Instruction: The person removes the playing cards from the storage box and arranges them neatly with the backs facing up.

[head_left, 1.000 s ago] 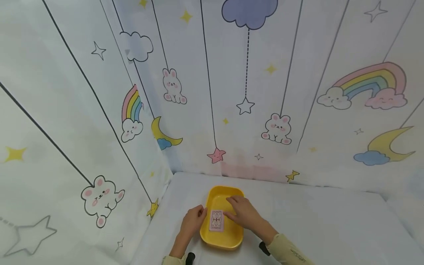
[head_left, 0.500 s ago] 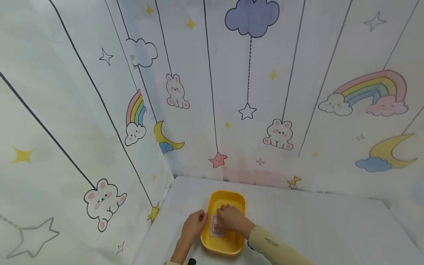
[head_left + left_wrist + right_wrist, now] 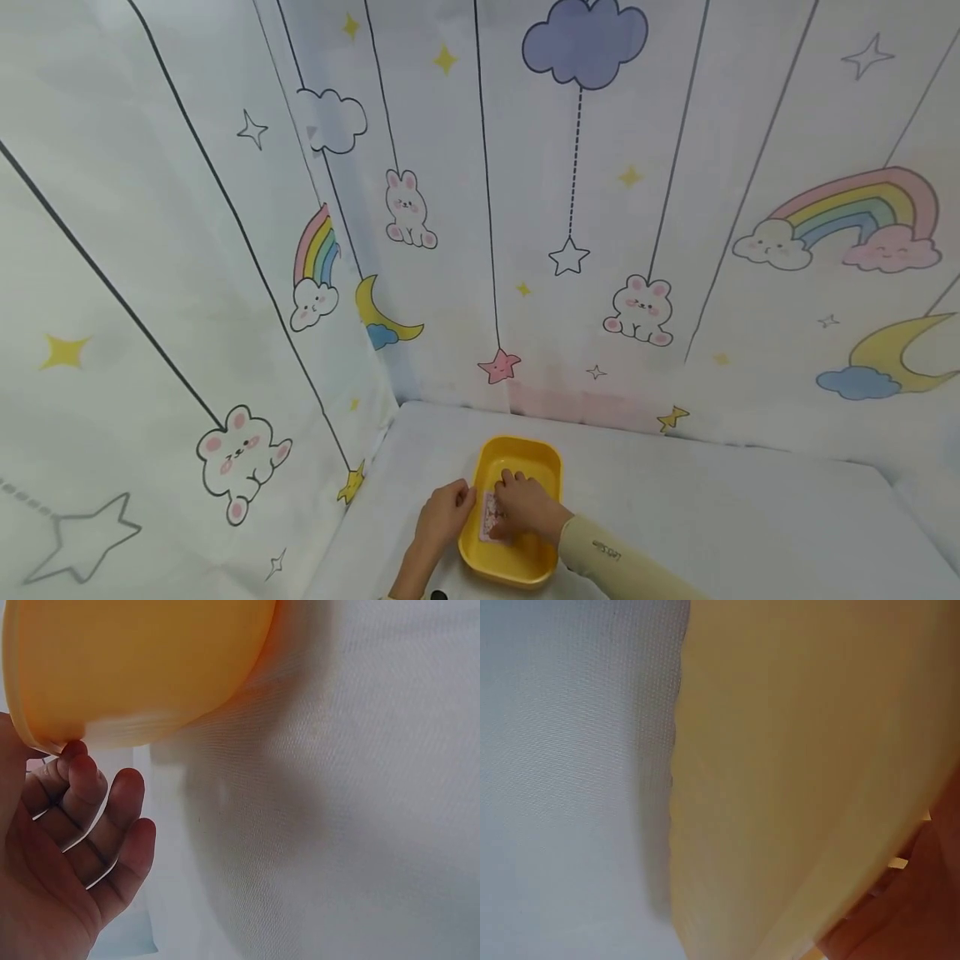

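Note:
A yellow plastic tray (image 3: 517,577) stands on the white cloth. Inside it lies a playing card (image 3: 488,504), pink-patterned back up. My left hand (image 3: 444,518) pinches the tray's left rim between thumb and forefinger; in the left wrist view, the other fingers of that hand (image 3: 82,847) are bent below the rim. Reaching in over the right side, my right hand (image 3: 525,506) covers the card's right part, with bent fingers near its far end and the thumb over its lower part. I cannot tell if it grips the card. The right wrist view shows mostly the tray's outer wall (image 3: 780,750).
White cloth (image 3: 712,517) spreads to the right of the tray. Behind and to the left rise white sheets (image 3: 450,250) printed with bunnies, stars, moons, clouds and rainbows.
My right hand has moved left and down from the tray's right side onto the card, and its thumb has slid toward the card's near end. The left hand stays at the rim.

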{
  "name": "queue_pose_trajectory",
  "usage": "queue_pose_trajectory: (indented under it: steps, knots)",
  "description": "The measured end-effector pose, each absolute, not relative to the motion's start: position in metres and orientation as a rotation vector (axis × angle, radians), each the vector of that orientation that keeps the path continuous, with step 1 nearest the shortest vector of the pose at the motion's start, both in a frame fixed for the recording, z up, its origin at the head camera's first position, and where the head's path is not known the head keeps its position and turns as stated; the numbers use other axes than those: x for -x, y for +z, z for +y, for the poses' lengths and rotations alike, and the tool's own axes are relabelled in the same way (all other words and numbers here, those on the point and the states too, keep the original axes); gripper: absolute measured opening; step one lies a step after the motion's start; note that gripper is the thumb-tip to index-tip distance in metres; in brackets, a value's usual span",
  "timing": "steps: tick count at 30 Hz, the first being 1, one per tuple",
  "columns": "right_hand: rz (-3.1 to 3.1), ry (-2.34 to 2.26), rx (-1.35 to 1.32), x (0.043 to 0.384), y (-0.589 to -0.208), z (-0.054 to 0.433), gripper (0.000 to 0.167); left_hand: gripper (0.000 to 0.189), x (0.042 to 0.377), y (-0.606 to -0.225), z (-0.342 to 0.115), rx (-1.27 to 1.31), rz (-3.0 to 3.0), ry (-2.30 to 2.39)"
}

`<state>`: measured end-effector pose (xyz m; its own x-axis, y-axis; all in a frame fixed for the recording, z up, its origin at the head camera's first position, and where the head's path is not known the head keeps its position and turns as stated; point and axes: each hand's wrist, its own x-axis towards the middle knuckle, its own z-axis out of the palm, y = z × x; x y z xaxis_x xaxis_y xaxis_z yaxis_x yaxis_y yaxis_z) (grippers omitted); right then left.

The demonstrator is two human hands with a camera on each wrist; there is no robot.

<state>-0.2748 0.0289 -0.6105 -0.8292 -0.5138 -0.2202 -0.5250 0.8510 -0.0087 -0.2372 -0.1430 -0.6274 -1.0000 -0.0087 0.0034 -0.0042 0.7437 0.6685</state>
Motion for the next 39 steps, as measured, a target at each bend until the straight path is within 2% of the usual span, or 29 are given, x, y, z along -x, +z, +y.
queue_pose_trajectory:
  steps: [16, 21, 27, 32, 39]
  knots:
    - [2.885, -0.012, 0.82, 0.274, -0.611, 0.029, 0.076, 0.033, 0.237, -0.63, -0.144, -0.001, -2.92, -1.117]
    - [2.858, -0.182, 0.752, 0.275, -0.608, 0.028, 0.059, 0.032, 0.236, -0.628, -0.143, -0.02, -2.931, -1.12]
    - [2.658, -0.626, 0.621, 0.279, -0.61, 0.032, 0.037, 0.031, 0.235, -0.625, -0.142, -0.02, -2.927, -1.138]
    - [2.518, -0.943, 0.568, 0.282, -0.608, 0.04, 0.026, 0.031, 0.234, -0.624, -0.142, -0.017, -2.926, -1.139]
    - [2.474, -1.074, 0.536, 0.281, -0.598, 0.051, 0.021, 0.029, 0.233, -0.624, -0.141, -0.034, -2.925, -1.138]
